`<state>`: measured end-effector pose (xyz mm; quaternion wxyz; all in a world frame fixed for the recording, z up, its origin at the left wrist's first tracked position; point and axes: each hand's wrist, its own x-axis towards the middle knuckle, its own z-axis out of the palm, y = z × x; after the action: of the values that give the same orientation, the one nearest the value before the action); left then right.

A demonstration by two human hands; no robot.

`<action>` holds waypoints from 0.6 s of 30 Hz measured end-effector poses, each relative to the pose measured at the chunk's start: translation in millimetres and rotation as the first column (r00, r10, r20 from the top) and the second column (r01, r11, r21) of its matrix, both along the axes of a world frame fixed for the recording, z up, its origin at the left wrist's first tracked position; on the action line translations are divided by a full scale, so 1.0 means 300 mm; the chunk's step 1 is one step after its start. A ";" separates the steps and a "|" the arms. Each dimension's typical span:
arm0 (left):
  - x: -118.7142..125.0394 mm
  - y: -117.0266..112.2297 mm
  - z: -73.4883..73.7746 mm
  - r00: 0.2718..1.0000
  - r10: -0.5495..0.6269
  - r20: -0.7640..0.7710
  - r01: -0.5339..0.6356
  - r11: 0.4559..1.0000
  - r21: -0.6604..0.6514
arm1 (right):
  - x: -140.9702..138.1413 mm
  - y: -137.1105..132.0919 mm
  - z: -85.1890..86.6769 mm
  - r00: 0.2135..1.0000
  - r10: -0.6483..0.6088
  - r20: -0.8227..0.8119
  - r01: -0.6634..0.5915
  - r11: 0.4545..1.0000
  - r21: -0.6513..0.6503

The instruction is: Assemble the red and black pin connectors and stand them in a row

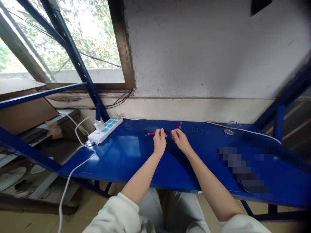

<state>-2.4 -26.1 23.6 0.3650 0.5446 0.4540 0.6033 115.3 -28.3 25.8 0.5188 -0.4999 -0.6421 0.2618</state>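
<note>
Both hands are held over the middle of the blue tabletop, close together. Between them runs a slim tool that looks like a small hammer (152, 133), with a black and silver head at its left end, a red shaft and a black handle section. My left hand (160, 138) is closed around the middle of it. With pinched fingers, my right hand (178, 138) grips the black end. Just beyond the right hand lie a small red piece (177, 125) and a clear piece (180, 125). Several tiny metal parts (194, 129) sit to the right, too small to name.
A white power strip (105, 130) with a plugged-in white cable is at the table's left end. A clear glass cup (231, 128) stands at the back right near a white cord (261, 133). A blurred-out dark flat object (243, 171) lies at the front right. Blue frame posts flank the table (116, 161).
</note>
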 end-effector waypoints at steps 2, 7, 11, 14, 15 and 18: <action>-0.002 0.001 0.003 0.999 0.033 0.016 -0.033 0.999 0.011 | 0.002 0.001 0.001 1.000 -0.001 -0.010 0.001 1.000 0.007; -0.007 0.005 0.009 0.993 0.076 0.090 -0.080 0.996 0.039 | 0.008 0.000 0.008 0.997 -0.035 -0.071 0.034 0.999 -0.006; -0.011 0.005 0.011 0.995 0.057 0.076 -0.061 0.997 0.051 | 0.015 0.007 0.003 0.978 -0.093 -0.184 0.094 0.996 -0.001; -0.010 0.004 0.007 1.000 -0.017 -0.010 0.017 0.998 0.057 | 0.018 0.016 -0.007 0.972 -0.118 -0.201 0.125 0.992 0.020; -0.009 0.003 0.005 0.999 -0.045 -0.031 0.047 0.997 0.057 | 0.016 0.019 -0.010 0.975 -0.110 -0.192 0.116 0.993 0.020; -0.006 0.004 0.000 0.995 -0.095 -0.035 0.097 0.994 0.051 | 0.004 0.023 -0.019 0.984 -0.050 -0.172 0.050 0.999 0.001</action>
<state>-4.2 -24.9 23.5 0.3717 0.5849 0.4174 0.5878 116.6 -21.4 20.0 0.5800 -0.4900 -0.5830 0.2890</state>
